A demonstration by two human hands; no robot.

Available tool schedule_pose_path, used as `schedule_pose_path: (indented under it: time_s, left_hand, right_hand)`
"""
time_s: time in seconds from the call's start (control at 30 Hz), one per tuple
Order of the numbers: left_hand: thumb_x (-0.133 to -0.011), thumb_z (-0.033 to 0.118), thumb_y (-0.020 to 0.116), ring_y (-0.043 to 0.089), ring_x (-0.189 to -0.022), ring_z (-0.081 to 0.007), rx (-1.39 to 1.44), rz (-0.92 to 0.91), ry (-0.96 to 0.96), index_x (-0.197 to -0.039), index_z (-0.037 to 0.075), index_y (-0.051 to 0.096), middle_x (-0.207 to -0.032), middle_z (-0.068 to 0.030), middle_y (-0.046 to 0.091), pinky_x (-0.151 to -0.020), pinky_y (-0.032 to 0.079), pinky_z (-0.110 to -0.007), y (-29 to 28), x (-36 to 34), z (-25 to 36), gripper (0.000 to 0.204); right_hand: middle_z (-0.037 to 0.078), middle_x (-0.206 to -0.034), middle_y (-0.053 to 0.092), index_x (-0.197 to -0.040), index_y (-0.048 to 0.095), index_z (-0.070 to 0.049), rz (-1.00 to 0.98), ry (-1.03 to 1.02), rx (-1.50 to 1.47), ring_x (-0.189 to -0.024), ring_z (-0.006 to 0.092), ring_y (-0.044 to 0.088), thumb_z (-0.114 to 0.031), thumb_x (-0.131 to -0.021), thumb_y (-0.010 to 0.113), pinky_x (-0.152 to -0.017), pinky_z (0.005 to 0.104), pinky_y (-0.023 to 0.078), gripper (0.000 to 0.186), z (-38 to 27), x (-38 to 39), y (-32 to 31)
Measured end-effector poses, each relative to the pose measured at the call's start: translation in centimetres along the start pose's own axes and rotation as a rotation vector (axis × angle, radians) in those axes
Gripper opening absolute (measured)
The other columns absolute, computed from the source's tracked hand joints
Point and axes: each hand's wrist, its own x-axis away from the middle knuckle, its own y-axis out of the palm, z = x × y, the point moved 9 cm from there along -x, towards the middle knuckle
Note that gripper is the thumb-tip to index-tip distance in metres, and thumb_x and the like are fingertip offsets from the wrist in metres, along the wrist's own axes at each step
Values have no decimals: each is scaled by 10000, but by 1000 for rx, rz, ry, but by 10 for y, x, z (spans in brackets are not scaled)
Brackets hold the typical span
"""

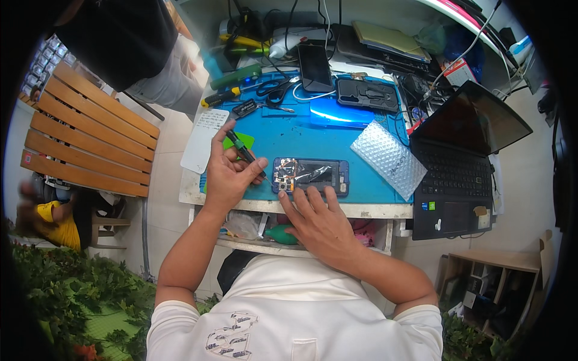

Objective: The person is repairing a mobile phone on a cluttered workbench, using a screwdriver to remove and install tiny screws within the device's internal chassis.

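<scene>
An opened smartphone (322, 174) lies flat on a blue work mat (274, 132), its inner board and camera parts showing at the left end. My left hand (232, 171) is closed round a slim dark screwdriver (242, 147) with a green band; the tip points down just left of the phone. With fingers spread, my right hand (319, 219) rests along the phone's near edge, fingertips touching it. A bright green card-like piece (244, 140) lies partly hidden behind my left hand.
A bubble-wrap pouch (388, 157) and an open laptop (451, 180) stand to the right. Behind lie a dark phone (315, 68), a black phone case (367, 94), scissors (277, 90) and a yellow-black screwdriver (221, 96). Below the tabletop, an open drawer (313, 249) holds a green bottle-like thing. Another person (132, 48) stands far left.
</scene>
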Motion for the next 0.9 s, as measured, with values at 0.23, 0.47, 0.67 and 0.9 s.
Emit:
schedule_pose_path:
  time_s: [0.23, 0.47, 0.67, 0.9]
  left_hand:
    - [-984, 6, 893, 784, -766, -140, 8, -43, -12, -1744, 66, 270, -1044, -128, 766, -631, 669, -273, 6, 2, 0, 984]
    - [-983, 7, 895, 792, -768, -148, 0, -50, -7, -1745, 67, 269, -1041, -131, 770, -630, 669, -274, 8, 2, 0, 988]
    - [-982, 8, 896, 793, -775, -149, 7, -48, -11, -1746, 69, 269, -1045, -130, 770, -635, 671, -276, 7, 2, -1, 990]
    - [-982, 1, 894, 793, -790, -146, 12, -59, -15, -1746, 71, 269, -1050, -130, 767, -650, 674, -277, 9, 2, -1, 990]
  right_hand:
    - [172, -1473, 552, -1673, 530, -5, 13, -2, 3, -1382, 361, 516, -470, -992, 800, -1204, 582, 367, 867, 0, 0, 0]
    - [172, -1476, 551, -1680, 523, -6, 8, -1, 0, -1389, 361, 509, -466, -1000, 794, -1204, 584, 366, 864, 0, 0, 1]
    - [174, -1478, 551, -1681, 522, -5, 6, -2, -2, -1388, 363, 510, -461, -1005, 791, -1205, 585, 366, 858, 0, 0, 0]
    - [177, -1478, 551, -1681, 520, -1, 0, -2, -4, -1385, 365, 512, -458, -1006, 789, -1205, 584, 368, 858, 0, 0, 1]
